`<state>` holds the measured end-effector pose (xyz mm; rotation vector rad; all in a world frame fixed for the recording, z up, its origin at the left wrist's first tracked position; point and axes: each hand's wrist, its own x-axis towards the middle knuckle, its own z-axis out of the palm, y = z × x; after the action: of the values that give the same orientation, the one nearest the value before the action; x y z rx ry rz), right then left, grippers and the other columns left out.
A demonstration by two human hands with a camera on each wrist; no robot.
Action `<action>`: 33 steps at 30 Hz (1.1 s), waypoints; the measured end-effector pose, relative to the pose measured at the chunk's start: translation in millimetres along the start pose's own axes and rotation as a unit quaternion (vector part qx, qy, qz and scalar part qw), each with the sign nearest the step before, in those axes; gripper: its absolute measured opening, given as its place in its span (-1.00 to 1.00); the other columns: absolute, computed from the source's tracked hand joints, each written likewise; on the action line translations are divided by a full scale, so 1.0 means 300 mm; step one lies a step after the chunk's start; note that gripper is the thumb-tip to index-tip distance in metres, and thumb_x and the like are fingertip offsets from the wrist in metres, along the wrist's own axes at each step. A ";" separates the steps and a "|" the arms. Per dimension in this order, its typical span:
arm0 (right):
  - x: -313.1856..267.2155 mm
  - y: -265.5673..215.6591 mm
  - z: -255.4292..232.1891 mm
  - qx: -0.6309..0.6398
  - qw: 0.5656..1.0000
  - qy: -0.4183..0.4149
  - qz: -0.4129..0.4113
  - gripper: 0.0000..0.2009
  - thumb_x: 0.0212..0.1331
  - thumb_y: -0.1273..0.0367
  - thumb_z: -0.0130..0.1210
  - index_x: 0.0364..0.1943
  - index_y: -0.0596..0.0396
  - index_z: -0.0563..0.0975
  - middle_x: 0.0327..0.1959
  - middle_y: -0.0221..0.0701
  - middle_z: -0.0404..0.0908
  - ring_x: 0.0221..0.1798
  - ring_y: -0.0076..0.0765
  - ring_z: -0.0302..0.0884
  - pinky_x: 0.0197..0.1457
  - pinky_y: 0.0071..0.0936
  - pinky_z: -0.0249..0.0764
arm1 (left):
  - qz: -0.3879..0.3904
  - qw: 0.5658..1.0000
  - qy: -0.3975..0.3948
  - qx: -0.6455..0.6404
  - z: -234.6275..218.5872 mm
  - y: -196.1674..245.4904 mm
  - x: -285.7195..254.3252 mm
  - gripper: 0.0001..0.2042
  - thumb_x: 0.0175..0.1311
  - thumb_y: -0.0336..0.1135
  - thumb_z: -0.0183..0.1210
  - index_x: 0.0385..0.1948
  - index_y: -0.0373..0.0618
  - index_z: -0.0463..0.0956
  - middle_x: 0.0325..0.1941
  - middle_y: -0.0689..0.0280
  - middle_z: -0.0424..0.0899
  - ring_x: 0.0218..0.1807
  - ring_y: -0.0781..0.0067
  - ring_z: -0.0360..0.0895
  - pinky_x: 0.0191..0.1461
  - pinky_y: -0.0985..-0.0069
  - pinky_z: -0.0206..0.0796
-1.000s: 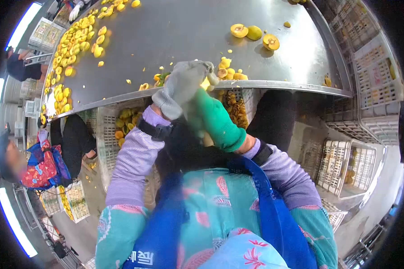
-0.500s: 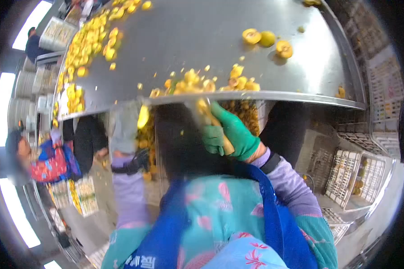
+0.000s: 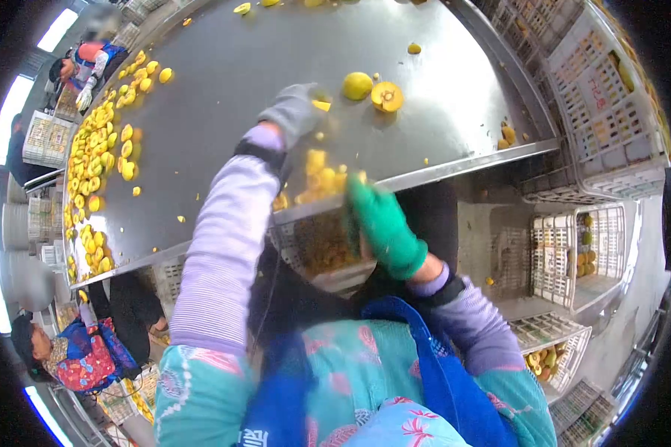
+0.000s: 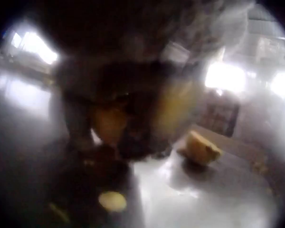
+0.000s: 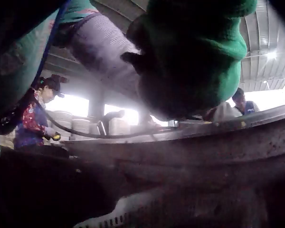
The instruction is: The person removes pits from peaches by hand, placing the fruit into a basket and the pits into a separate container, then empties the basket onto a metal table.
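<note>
The left hand (image 3: 294, 112), in a grey glove, reaches over the metal table (image 3: 231, 89) with its fingertips round a yellow fruit half (image 3: 321, 104). In the left wrist view yellow flesh (image 4: 173, 107) shows blurred between dark fingers. Just right of that hand lie a whole-looking fruit (image 3: 358, 86) and a half with its cut face up (image 3: 387, 97). By the table's near edge the green-gloved right hand (image 3: 384, 227) is curled round a tan-handled tool (image 3: 364, 246), mostly hidden and blurred. Yellow pieces (image 3: 322, 179) lie beside it on the table.
Many fruit pieces (image 3: 97, 160) lie along the table's left side. A crate of scraps (image 3: 324, 249) stands below the near edge. White crates (image 3: 552, 261) stand at the right. One person (image 3: 82, 350) sits at the lower left, another (image 3: 89, 63) at the upper left.
The left hand went from the near edge, where a yellow piece was by it, out over the table to a fruit half. The right hand stays near the edge. The head view has shifted.
</note>
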<state>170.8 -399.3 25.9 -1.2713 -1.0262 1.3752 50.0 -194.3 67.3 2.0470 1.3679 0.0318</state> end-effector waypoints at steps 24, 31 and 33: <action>-0.047 -0.066 0.225 -0.243 0.930 -0.081 -0.263 -0.71 0.38 0.23 -0.09 -0.21 0.24 0.42 -0.59 -0.04 0.47 -0.49 0.02 0.51 -0.48 -0.16 0.36 | 0.107 0.755 0.229 -0.605 0.192 -0.091 -0.631 -0.42 0.40 0.15 -0.20 -0.09 -0.27 0.53 -0.30 0.13 0.65 -0.26 0.34 0.59 -0.10 0.43 0.48; -0.046 0.058 0.246 -0.179 0.895 -0.053 -0.404 -0.69 0.37 0.24 -0.08 -0.21 0.29 0.44 -0.60 -0.07 0.46 -0.50 0.05 0.48 -0.44 -0.17 0.37 | 0.099 0.844 0.205 -0.487 0.178 -0.117 -0.627 -0.45 0.41 0.13 -0.18 -0.23 -0.26 0.56 -0.36 0.15 0.64 -0.30 0.35 0.59 -0.15 0.46 0.46; -0.039 0.071 0.257 -0.232 0.843 -0.013 -0.486 -0.69 0.36 0.23 -0.06 -0.25 0.29 0.46 -0.60 -0.08 0.46 -0.51 0.03 0.48 -0.42 -0.19 0.38 | 0.107 0.843 0.247 -0.466 0.175 -0.084 -0.622 -0.46 0.41 0.12 -0.16 -0.28 -0.25 0.57 -0.38 0.17 0.64 -0.32 0.36 0.59 -0.16 0.47 0.45</action>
<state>91.8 -412.3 15.0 -0.8016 -1.7602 0.3544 -35.5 -370.0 74.6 1.3406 1.0425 1.1620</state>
